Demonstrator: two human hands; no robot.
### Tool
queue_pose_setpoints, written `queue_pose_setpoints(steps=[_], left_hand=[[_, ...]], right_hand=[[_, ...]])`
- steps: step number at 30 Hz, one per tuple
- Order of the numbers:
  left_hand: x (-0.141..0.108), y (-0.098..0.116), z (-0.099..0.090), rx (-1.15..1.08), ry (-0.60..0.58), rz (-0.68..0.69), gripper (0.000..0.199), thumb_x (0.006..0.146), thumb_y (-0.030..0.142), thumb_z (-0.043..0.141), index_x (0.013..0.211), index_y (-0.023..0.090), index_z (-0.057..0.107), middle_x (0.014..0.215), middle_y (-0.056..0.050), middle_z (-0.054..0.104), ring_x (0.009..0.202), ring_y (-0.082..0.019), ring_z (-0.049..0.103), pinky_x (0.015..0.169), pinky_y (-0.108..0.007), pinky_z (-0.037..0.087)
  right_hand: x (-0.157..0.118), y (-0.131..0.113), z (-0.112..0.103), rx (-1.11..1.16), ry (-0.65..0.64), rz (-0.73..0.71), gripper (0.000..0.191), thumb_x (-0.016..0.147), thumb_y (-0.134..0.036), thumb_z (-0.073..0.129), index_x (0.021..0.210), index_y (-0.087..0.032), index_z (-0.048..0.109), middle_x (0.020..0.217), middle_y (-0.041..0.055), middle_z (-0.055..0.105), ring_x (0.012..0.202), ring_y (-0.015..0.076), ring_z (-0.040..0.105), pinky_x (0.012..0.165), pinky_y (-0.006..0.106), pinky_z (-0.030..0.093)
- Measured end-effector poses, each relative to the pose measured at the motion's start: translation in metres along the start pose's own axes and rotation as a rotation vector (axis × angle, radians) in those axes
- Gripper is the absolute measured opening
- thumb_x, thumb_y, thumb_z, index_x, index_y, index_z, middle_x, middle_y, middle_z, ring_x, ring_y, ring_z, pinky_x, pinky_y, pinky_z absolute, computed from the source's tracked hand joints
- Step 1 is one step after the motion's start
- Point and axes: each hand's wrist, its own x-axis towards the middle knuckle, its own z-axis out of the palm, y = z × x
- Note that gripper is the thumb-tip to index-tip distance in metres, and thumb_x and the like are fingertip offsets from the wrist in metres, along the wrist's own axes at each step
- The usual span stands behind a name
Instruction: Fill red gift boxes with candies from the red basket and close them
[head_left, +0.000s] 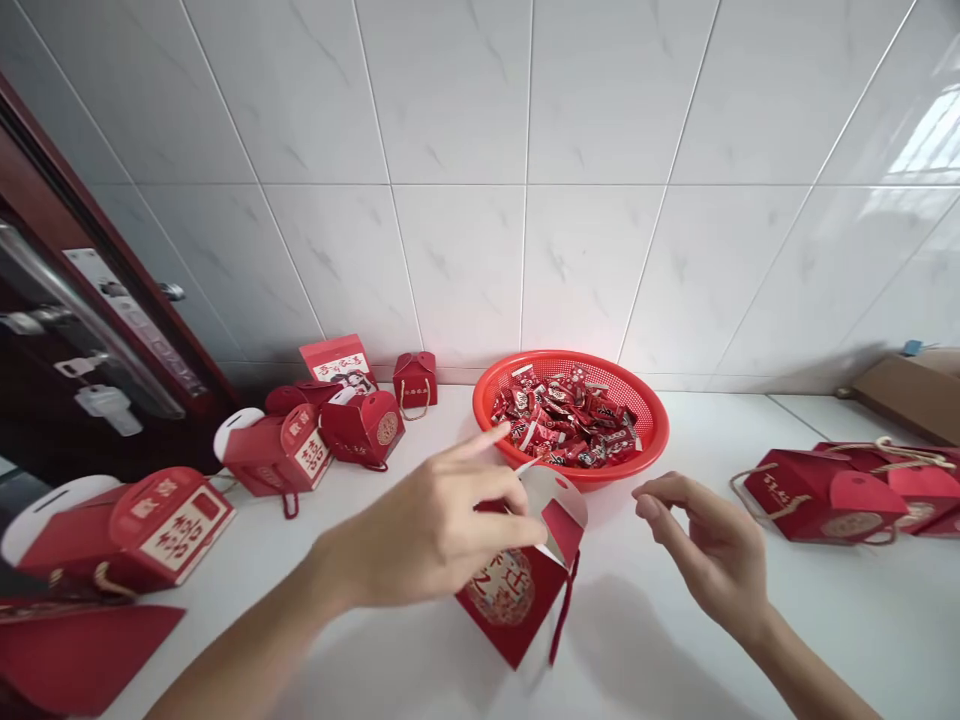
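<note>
A red paper gift box [504, 592] with gold lettering stands turned cornerwise on the white surface, its pale-lined top flaps raised and a dark red cord hanging at one side. My left hand [442, 525] reaches across its top, index finger stretched out and the other fingers bent over the flaps; its thumb is hidden. To the right of the box, my right hand [709, 550] hangs apart from it, thumb and index fingertips pinched together with nothing visible between them. Behind both hands sits a red plastic basket [651, 462] of red-wrapped candies [566, 420].
Several red gift boxes [277, 450] line the left side, one small box [415, 385] by the wall. More boxes with rope handles [817, 495] stand at right, before a brown cardboard box [904, 395]. A dark door [45, 370] with keys is at left; a tiled wall [465, 270] closes the back.
</note>
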Motion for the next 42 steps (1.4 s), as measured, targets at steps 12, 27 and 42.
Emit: queue_pose_setpoints(steps=[12, 27, 42], left_hand=[[-0.011, 0.021, 0.06, 0.127, -0.133, 0.006, 0.024, 0.088, 0.004, 0.049, 0.093, 0.018, 0.067, 0.08, -0.002, 0.067, 0.07, -0.017, 0.062, 0.076, -0.031, 0.055], [0.012, 0.016, 0.029, 0.011, -0.584, -0.424, 0.033, 0.094, 0.004, 0.043, 0.104, 0.022, 0.069, 0.09, -0.004, 0.068, 0.065, -0.017, 0.062, 0.057, -0.028, 0.041], [-0.007, 0.024, 0.045, -0.166, -0.689, -0.625, 0.11, 0.071, 0.063, 0.081, 0.162, 0.028, 0.029, 0.167, -0.021, 0.025, 0.117, -0.04, 0.065, 0.089, -0.048, 0.057]], right_hand=[[0.055, -0.032, 0.031, -0.155, -0.96, -0.074, 0.027, 0.079, 0.006, 0.056, 0.064, -0.016, 0.057, 0.074, -0.0026, 0.059, 0.059, 0.0074, 0.045, 0.05, 0.024, 0.028], [0.049, -0.029, -0.005, -0.341, -0.989, 0.167, 0.016, 0.081, -0.008, 0.068, 0.077, -0.022, 0.062, 0.091, -0.0004, 0.062, 0.066, 0.0124, 0.057, 0.055, 0.027, 0.038], [0.044, -0.016, -0.012, -0.254, -1.056, 0.273, 0.037, 0.078, -0.011, 0.077, 0.109, -0.029, 0.071, 0.12, 0.0015, 0.069, 0.097, 0.0211, 0.069, 0.068, 0.027, 0.048]])
